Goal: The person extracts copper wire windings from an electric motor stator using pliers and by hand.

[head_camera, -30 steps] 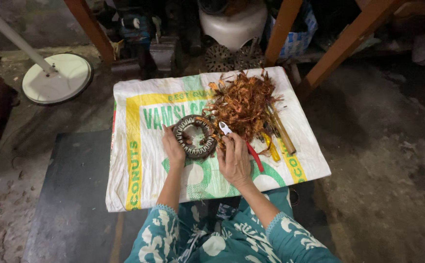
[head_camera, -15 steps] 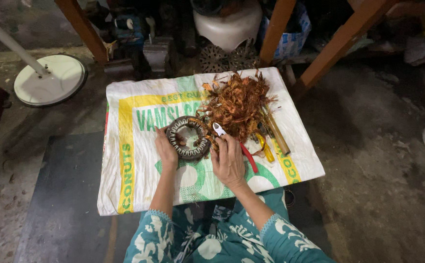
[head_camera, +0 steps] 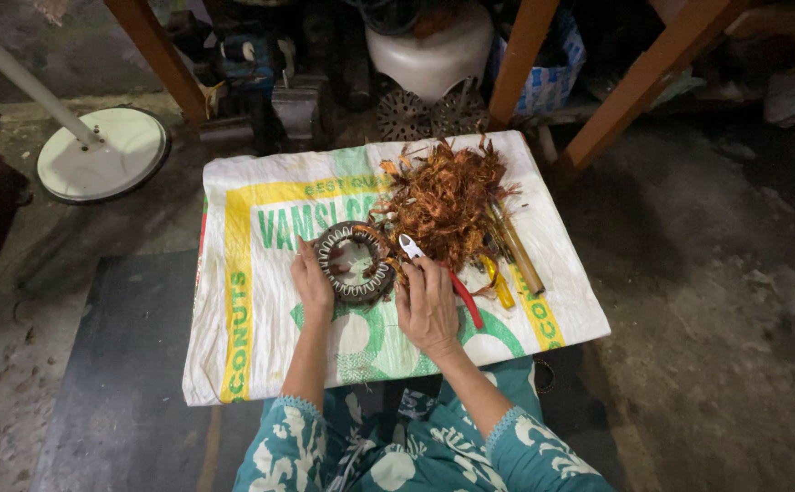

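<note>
A round metal stator ring (head_camera: 354, 261) with slotted teeth lies on a white woven sack (head_camera: 261, 301) spread on the floor. My left hand (head_camera: 311, 282) grips the ring's left edge. My right hand (head_camera: 427, 305) rests at the ring's right side and holds red-handled cutters (head_camera: 440, 269), whose metal jaws point at the ring. A heap of tangled copper wire (head_camera: 448, 200) lies just beyond the cutters.
Yellow-handled tools and a wooden stick (head_camera: 511, 260) lie right of the cutters. A white round fan base (head_camera: 101, 153) stands at the far left. Wooden legs (head_camera: 520, 55), a white motor housing (head_camera: 429, 46) and machine parts crowd the back. A dark mat (head_camera: 115, 364) lies underneath.
The view has shifted slightly. Both hands stay at the stator ring, with the cutters still at its right edge.
</note>
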